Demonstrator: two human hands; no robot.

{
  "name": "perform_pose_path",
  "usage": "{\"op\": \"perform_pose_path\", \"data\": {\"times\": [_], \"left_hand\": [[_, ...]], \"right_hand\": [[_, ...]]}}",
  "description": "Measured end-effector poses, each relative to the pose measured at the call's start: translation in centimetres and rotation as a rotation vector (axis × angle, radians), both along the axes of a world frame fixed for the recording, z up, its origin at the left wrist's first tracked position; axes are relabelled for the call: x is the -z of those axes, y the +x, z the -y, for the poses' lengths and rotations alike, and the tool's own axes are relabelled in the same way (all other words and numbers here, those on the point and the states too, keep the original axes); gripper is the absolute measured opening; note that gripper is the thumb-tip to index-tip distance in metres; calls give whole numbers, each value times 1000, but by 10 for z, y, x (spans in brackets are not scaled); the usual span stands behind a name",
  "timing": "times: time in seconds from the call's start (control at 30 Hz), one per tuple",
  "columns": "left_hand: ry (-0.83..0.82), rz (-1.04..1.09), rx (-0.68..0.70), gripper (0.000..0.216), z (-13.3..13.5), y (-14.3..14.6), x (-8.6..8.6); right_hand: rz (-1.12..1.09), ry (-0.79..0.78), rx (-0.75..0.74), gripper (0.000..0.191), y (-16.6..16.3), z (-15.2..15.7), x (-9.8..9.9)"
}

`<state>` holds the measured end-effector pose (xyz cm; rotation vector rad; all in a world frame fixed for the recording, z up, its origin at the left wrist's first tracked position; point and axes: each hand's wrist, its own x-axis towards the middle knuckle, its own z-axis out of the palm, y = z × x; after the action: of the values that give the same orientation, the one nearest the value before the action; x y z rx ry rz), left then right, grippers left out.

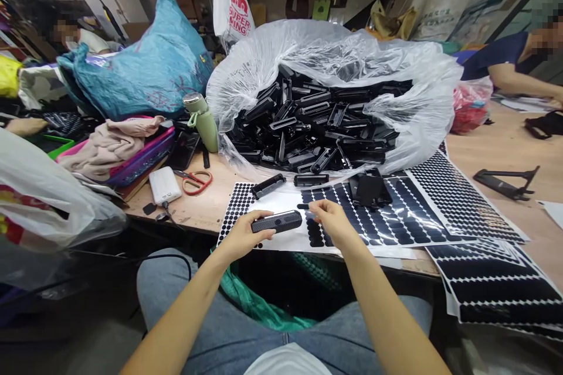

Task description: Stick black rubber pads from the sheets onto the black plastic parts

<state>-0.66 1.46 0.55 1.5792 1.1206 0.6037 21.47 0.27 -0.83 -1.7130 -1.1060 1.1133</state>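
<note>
Between thumb and fingers, my left hand (pixel 247 235) grips a long black plastic part (pixel 277 222) with a patterned face and a round spot in its middle. Just to its right, my right hand (pixel 329 220) pinches a small black sticker (pixel 303 206), apart from the part. Under both hands lies a sticker sheet (pixel 343 234) with rows of black pads on white backing; its left end carries small round black dots. Two more black plastic parts, one (pixel 268 186) tilted and one (pixel 311 180) level, rest at the sheet's far edge.
A big clear plastic bag (pixel 246 79) full of black parts stands behind. Red-handled scissors (pixel 197 183), a white power bank (pixel 164 185) and a green bottle (pixel 204 123) are at left. More sticker sheets (pixel 497 287) and a black stand (pixel 505 181) lie at right. Other people sit at both sides.
</note>
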Motion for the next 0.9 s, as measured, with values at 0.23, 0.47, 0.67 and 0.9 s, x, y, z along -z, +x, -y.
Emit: {"op": "perform_pose_path", "data": {"times": [0.23, 0.47, 0.67, 0.9], "left_hand": [[86, 15, 38, 43, 7, 1, -11], [230, -77, 49, 38, 12, 0, -15], [226, -67, 56, 38, 14, -1, -15], [235, -35, 43, 39, 17, 0, -12]], "right_hand": [[-415, -35, -100, 27, -13, 27, -20], [-383, -4, -106, 28, -14, 34, -24], [-338, 24, -85, 28, -16, 37, -20], [-275, 121, -37, 28, -21, 40, -9]]}}
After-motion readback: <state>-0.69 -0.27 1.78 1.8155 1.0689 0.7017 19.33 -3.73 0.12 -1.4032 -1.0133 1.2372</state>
